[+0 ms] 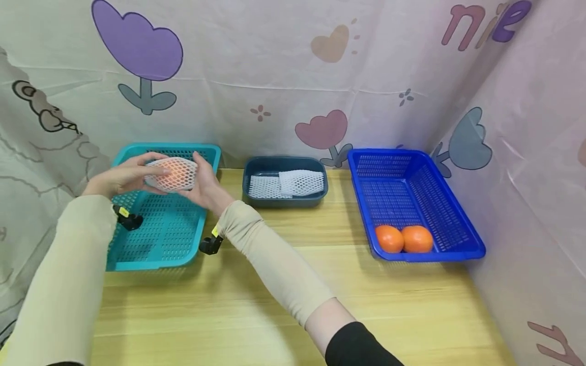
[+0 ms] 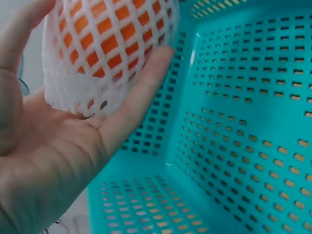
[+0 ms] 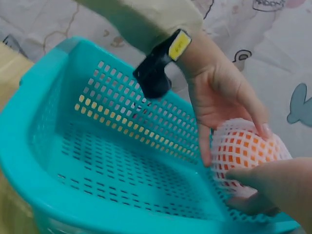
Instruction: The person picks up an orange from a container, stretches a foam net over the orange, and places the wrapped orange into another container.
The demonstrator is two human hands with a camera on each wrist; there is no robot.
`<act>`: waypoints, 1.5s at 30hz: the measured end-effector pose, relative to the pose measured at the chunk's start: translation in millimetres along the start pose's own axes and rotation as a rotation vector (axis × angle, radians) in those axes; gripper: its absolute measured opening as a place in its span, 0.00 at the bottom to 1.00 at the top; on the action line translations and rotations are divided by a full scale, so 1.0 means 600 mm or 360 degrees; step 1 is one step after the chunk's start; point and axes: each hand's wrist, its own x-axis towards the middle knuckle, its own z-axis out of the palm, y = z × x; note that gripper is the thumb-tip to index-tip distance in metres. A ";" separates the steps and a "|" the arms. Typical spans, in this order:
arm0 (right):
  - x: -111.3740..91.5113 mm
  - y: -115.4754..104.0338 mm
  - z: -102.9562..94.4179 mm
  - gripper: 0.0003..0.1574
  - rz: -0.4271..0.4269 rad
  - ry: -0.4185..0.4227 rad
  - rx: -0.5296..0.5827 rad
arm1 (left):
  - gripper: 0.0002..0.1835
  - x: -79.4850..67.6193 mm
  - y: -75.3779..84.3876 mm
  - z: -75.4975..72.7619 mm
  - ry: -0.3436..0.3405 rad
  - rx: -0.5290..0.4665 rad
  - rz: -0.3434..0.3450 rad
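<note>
The left hand [image 1: 120, 176] and right hand [image 1: 207, 185] clamp fingers round a netted orange fruit [image 1: 177, 175]; the turquoise basket [image 1: 167, 229] lies below

Letters "nie" [image 1: 489, 29] on printed backdrop [image 1: 256, 51], yellow wrist-camera label [image 3: 180, 45] illegible

Both arms [image 1: 274, 264] reach forward, left fingers [image 2: 146, 85] and right fingers [image 3: 253, 177] gripping from opposite sides.

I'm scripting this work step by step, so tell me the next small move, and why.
Probably lower the orange fruit into the teal basket: the white foam net already wraps around it, and the left hand and right hand hold it up over that basket.
</note>
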 end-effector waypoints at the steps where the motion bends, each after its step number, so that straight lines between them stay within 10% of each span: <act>1: 0.003 0.003 -0.002 0.40 0.0004 0.0007 0.0030 | 0.22 0.003 -0.005 0.001 0.0005 0.0012 0.0007; 14: 0.048 0.056 -0.028 0.43 -0.0043 0.0109 0.0117 | 0.37 0.020 -0.056 0.013 0.0000 -0.0026 -0.0053; 31: 0.020 0.044 -0.019 0.44 -0.0005 -0.0039 -0.0020 | 0.41 0.036 -0.059 0.010 0.0021 0.0355 -0.0120; 37: 0.006 0.040 -0.009 0.41 -0.0139 0.0108 -0.0219 | 0.39 0.033 -0.054 0.009 0.0030 0.0372 -0.0109; 45: -0.046 0.013 0.012 0.44 -0.0043 0.0333 -0.0959 | 0.40 0.010 -0.011 0.011 -0.0043 0.0739 -0.0083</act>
